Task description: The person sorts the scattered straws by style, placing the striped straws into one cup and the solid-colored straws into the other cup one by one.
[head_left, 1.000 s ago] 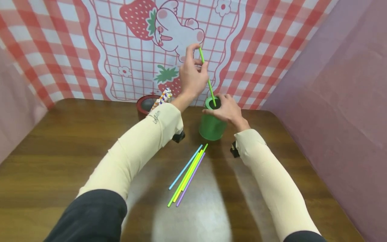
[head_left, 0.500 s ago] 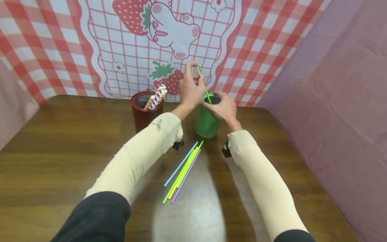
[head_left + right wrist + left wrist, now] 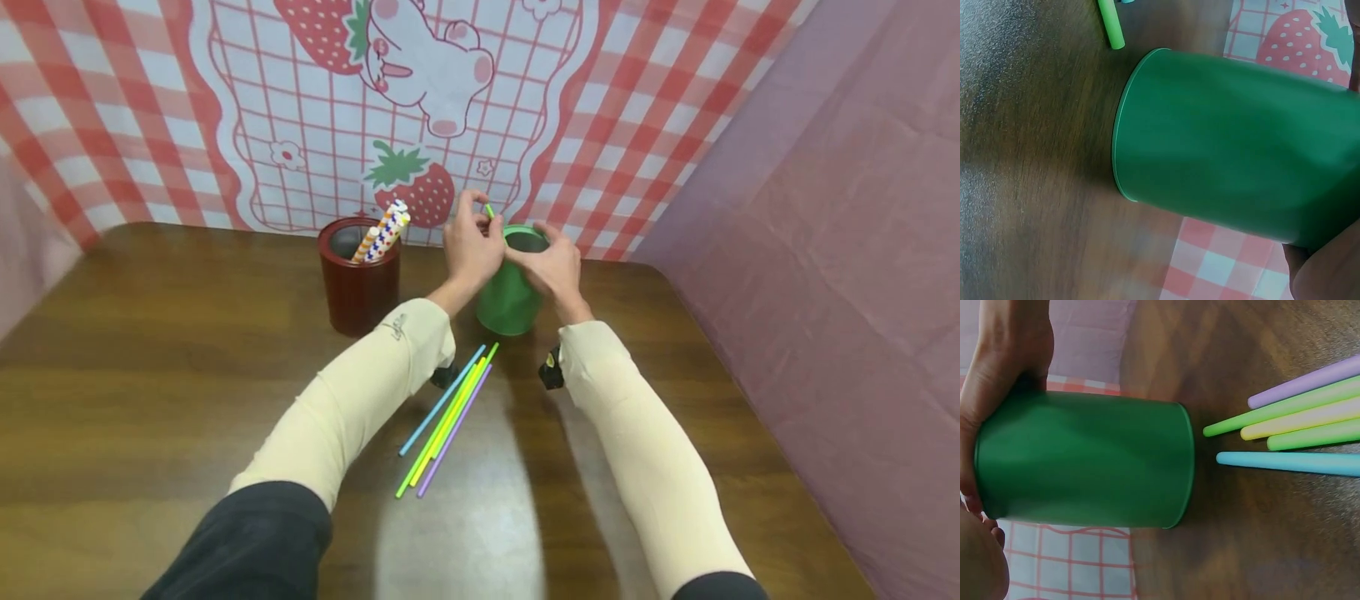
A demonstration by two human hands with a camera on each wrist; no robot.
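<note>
My left hand (image 3: 472,246) pinches a light green straw (image 3: 490,212) beside the rim of the green cup (image 3: 508,300). Only the straw's top end shows above the fingers; its lower part is hidden by the hands and cup. My right hand (image 3: 555,262) holds the cup's rim, thumb at the near side and fingers around the far side. The cup stands upright on the table. In front of it lies a loose bundle of straws: a blue straw (image 3: 442,400), green ones, a yellow one and a purple straw (image 3: 454,433).
To the left stands a dark red cup (image 3: 360,296) with several patterned paper straws (image 3: 387,233) leaning in it. A checked strawberry cloth (image 3: 637,125) hangs behind the wooden table (image 3: 187,400). A pinkish cloth wall (image 3: 825,250) borders the right side.
My left hand has come down toward the cup, and the green straw has sunk with it until only its tip shows. The right hand stays on the rim. The head view has shifted slightly.
</note>
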